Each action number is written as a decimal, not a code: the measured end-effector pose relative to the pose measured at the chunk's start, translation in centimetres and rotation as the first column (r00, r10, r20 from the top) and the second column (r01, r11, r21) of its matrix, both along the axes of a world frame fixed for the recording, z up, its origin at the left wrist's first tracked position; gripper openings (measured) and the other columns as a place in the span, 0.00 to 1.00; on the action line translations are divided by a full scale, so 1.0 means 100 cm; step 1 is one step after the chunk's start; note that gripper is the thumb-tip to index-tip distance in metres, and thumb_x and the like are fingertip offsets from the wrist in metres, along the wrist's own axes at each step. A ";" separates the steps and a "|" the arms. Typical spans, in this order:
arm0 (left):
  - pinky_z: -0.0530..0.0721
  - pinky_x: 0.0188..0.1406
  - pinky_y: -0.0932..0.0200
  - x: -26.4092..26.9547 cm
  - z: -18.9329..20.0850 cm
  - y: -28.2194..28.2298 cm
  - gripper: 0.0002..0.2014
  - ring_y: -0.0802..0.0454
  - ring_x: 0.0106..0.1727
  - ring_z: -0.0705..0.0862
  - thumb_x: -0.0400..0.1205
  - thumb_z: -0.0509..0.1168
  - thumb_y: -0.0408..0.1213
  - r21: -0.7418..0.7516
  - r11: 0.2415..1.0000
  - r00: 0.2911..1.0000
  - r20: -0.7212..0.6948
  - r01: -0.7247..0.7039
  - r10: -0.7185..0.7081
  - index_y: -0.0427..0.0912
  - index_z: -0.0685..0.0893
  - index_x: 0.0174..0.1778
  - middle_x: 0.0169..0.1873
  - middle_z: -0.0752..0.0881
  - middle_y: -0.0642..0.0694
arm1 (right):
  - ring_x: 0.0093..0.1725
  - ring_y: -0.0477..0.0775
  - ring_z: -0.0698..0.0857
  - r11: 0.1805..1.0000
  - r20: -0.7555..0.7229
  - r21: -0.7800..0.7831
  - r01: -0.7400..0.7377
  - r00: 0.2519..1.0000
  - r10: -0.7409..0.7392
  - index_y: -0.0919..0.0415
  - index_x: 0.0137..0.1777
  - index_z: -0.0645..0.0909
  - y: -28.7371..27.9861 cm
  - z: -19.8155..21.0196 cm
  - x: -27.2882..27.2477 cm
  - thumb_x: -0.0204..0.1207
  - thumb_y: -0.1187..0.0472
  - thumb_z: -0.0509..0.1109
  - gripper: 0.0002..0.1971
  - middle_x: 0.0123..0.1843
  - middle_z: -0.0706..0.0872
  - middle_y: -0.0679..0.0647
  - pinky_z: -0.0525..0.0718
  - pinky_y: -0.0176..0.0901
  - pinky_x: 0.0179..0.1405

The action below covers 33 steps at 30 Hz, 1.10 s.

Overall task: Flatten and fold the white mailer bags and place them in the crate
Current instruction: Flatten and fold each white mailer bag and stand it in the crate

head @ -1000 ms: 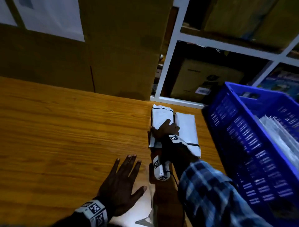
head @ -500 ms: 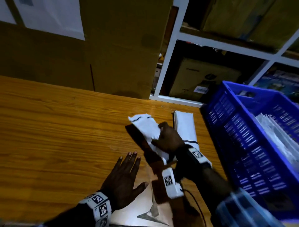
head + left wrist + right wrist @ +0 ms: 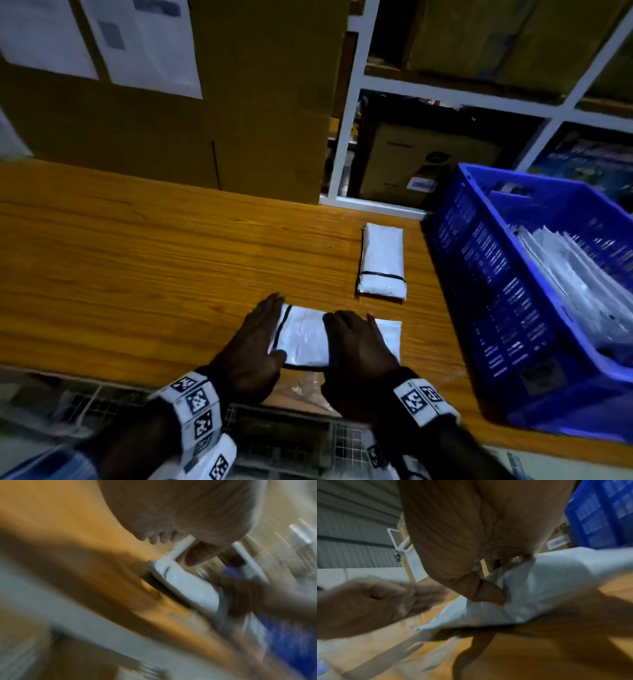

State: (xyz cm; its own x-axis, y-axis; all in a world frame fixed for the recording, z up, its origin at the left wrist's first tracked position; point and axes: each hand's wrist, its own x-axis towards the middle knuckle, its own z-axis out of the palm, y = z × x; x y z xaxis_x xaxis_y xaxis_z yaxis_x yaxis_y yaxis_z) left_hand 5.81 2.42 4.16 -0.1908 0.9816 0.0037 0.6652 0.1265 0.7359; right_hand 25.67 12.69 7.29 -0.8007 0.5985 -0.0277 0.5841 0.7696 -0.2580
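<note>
A white mailer bag [image 3: 303,339] lies flat near the front edge of the wooden table [image 3: 137,274]. My left hand [image 3: 263,329] presses palm down on its left end, by the black strip. My right hand [image 3: 354,339] presses flat on its right half, fingers pointing away from me. The blurred wrist views show the same bag [image 3: 185,586] [image 3: 547,588] under my palms. A banded bundle of white mailers [image 3: 382,263] sits further back. The blue crate [image 3: 496,274] stands at the right, with several bags [image 3: 582,274] inside.
A large cardboard box [image 3: 239,120] with paper sheets on it blocks the back of the table. White shelving [image 3: 346,137] with boxes stands behind the crate. A scrap of clear plastic [image 3: 308,387] lies at the table's front edge, above a wire grid.
My right hand pulled one mailer from beside the bundle at the back toward the front edge. My left hand moved onto it, and both hands now lie flat on it.
</note>
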 end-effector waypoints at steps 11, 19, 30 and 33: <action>0.32 0.77 0.66 0.027 -0.011 0.006 0.57 0.53 0.84 0.39 0.66 0.16 0.73 -0.177 0.984 0.896 -0.437 -0.002 -0.077 0.38 0.45 0.85 0.83 0.41 0.44 | 0.80 0.68 0.65 0.995 -0.080 0.094 0.038 0.996 -0.031 0.72 0.79 0.66 -0.020 -0.028 -0.039 0.76 0.51 0.55 0.34 0.78 0.70 0.68 0.44 0.64 0.81; 0.30 0.77 0.62 0.021 -0.014 0.012 0.44 0.55 0.83 0.34 0.71 0.19 0.60 -0.113 0.991 0.865 -0.488 0.068 -0.115 0.43 0.38 0.84 0.78 0.33 0.53 | 0.74 0.67 0.76 0.991 -0.130 0.129 0.047 0.991 -0.030 0.73 0.73 0.75 -0.024 -0.055 -0.034 0.74 0.56 0.55 0.31 0.73 0.77 0.68 0.67 0.59 0.78; 0.55 0.75 0.50 0.013 -0.042 0.011 0.33 0.43 0.80 0.65 0.88 0.32 0.49 -0.138 0.986 0.828 -0.538 0.096 -0.156 0.36 0.68 0.80 0.79 0.68 0.39 | 0.78 0.64 0.71 0.960 -0.250 0.270 0.071 0.968 -0.001 0.73 0.75 0.73 -0.027 -0.080 -0.037 0.85 0.58 0.48 0.26 0.77 0.72 0.69 0.66 0.59 0.78; 0.55 0.75 0.50 0.012 -0.044 0.012 0.32 0.43 0.81 0.64 0.88 0.33 0.49 -0.160 0.983 0.816 -0.554 0.090 -0.165 0.36 0.67 0.81 0.80 0.67 0.39 | 0.77 0.64 0.72 0.961 -0.225 0.267 0.073 0.974 -0.011 0.73 0.75 0.73 -0.025 -0.079 -0.038 0.83 0.59 0.50 0.26 0.77 0.73 0.69 0.70 0.60 0.76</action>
State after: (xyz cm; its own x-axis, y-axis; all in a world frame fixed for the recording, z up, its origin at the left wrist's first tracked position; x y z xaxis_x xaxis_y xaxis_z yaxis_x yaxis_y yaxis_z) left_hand 7.06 3.57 -0.20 -0.0653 0.9967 -0.0484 0.9745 0.0741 0.2120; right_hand 21.88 10.14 -0.65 -0.7425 0.5920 0.3135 0.5703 0.8041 -0.1678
